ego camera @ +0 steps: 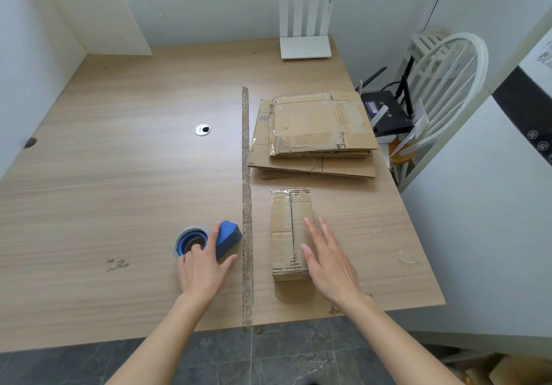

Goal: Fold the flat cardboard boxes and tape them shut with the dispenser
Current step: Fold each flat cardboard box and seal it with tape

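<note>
My left hand (200, 268) lies on the blue dispenser (209, 239), lower centre, fingers loosely draped over it | my right hand (327, 260) rests flat, fingers straight, on the folded box (288, 229) | flat boxes (313, 133) stacked centre right on the table (119, 160)

Wooden table (119, 175): dispenser (209, 239), folded box (291, 235), flat boxes (313, 133), router (306, 47).

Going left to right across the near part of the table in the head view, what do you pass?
left hand on the tape dispenser → strip of tape → folded box → right hand
</note>
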Action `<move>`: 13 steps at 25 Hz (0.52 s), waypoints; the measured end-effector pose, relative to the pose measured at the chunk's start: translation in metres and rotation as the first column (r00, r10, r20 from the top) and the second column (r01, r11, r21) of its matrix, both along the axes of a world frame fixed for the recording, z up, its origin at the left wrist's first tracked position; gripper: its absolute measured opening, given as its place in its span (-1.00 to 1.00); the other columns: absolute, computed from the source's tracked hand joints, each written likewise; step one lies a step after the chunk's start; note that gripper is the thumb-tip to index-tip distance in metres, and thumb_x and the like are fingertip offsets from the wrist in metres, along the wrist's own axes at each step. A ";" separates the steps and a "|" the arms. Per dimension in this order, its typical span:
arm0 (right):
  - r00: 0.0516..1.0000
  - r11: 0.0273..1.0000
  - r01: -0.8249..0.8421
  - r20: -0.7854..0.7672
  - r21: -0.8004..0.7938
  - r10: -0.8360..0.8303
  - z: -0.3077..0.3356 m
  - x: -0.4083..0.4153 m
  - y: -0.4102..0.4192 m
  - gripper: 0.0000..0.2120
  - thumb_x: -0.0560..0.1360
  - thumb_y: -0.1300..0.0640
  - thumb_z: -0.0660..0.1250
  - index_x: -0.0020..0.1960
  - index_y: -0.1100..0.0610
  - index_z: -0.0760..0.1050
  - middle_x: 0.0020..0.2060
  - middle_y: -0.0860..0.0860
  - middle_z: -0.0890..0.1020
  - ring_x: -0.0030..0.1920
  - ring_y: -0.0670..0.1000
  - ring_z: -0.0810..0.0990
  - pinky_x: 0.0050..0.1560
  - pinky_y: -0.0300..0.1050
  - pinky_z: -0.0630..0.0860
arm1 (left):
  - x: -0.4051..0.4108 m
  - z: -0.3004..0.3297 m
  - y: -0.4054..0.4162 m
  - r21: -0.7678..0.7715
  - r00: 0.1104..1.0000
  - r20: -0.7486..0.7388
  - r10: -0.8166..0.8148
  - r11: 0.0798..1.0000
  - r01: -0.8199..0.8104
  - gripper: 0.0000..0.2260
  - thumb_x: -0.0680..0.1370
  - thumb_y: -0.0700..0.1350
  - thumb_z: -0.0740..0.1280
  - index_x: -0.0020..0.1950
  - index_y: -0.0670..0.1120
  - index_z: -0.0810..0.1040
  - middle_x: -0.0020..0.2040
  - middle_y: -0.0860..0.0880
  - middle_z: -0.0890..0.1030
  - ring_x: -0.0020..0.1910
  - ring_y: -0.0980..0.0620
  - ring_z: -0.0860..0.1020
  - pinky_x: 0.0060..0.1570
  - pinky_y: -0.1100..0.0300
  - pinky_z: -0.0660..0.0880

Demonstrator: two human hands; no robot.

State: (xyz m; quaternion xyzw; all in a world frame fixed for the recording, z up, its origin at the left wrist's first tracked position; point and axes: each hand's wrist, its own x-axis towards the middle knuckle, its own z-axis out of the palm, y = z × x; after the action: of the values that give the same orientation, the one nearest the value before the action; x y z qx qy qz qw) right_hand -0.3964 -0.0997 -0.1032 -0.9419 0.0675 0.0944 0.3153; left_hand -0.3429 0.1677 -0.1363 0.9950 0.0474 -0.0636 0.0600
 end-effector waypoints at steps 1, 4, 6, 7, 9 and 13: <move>1.000 1.000 0.008 0.009 0.001 -0.008 0.002 0.000 0.000 -0.44 0.69 -0.17 0.03 0.62 -0.28 -0.12 0.64 -0.15 -0.10 0.61 -0.02 0.09 0.47 0.06 0.34 | 0.004 -0.002 0.001 -0.050 1.000 -0.020 -0.004 0.999 0.003 -0.32 0.56 0.30 0.24 0.61 0.23 0.04 -0.01 -0.07 0.57 -0.07 -0.09 0.57 -0.03 0.03 0.49; 0.995 1.000 0.013 0.096 0.008 -0.014 0.013 0.001 0.008 -0.42 0.70 -0.11 0.09 0.64 -0.19 -0.07 0.64 -0.16 -0.06 0.61 -0.09 0.05 0.51 -0.04 0.24 | 0.009 0.004 -0.001 -0.190 1.000 -0.004 0.003 0.982 -0.003 -0.44 0.60 0.16 0.25 0.58 0.19 0.18 -0.10 -0.07 0.52 -0.15 -0.12 0.54 -0.12 0.02 0.47; 0.986 0.999 -0.039 0.166 0.034 0.033 0.023 0.007 0.018 -0.41 0.69 -0.06 0.13 0.65 -0.11 -0.01 0.63 -0.19 -0.02 0.60 -0.17 0.02 0.52 -0.17 0.13 | 0.008 0.015 -0.003 -0.239 0.998 0.065 -0.025 0.970 0.040 -0.50 0.58 0.17 0.28 0.51 0.18 0.30 -0.11 -0.03 0.57 -0.17 -0.10 0.54 -0.12 0.05 0.44; 0.983 0.994 -0.070 0.174 0.087 0.054 0.029 0.013 0.024 -0.42 0.69 -0.04 0.15 0.65 -0.09 0.02 0.62 -0.20 0.01 0.59 -0.21 0.01 0.51 -0.22 0.08 | 0.007 0.023 -0.003 -0.286 0.994 0.101 -0.049 0.955 0.077 -0.51 0.56 0.22 0.29 0.47 0.21 0.34 -0.09 0.02 0.61 -0.18 -0.06 0.54 -0.14 0.07 0.46; 0.993 0.954 -0.093 0.092 0.286 0.069 0.037 0.026 0.037 -0.42 0.69 -0.02 0.19 0.65 -0.06 0.06 0.60 -0.22 0.08 0.57 -0.25 0.01 0.54 -0.24 0.01 | 0.006 0.041 0.001 -0.327 0.971 0.176 -0.159 0.921 0.210 -0.51 0.50 0.35 0.27 0.41 0.27 0.37 -0.05 0.16 0.63 -0.18 0.04 0.55 -0.16 0.10 0.47; 0.977 0.723 0.143 -0.213 0.676 0.005 0.047 0.048 0.049 -0.43 0.68 -0.04 0.23 0.62 -0.01 0.14 0.49 -0.15 0.30 0.48 -0.14 0.29 0.52 -0.13 0.22 | 0.006 0.065 0.010 -0.289 0.889 0.258 -0.378 0.848 0.445 -0.47 0.48 0.47 0.17 0.37 0.28 0.42 0.08 0.27 0.63 -0.16 0.25 0.47 -0.10 0.22 0.37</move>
State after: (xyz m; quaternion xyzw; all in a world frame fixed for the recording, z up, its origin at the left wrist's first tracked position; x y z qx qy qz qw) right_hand -0.3481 -0.0503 -0.0559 -0.7405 0.0942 0.1948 0.6363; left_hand -0.3371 0.1778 -0.0708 0.9576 -0.1854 0.0137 0.2200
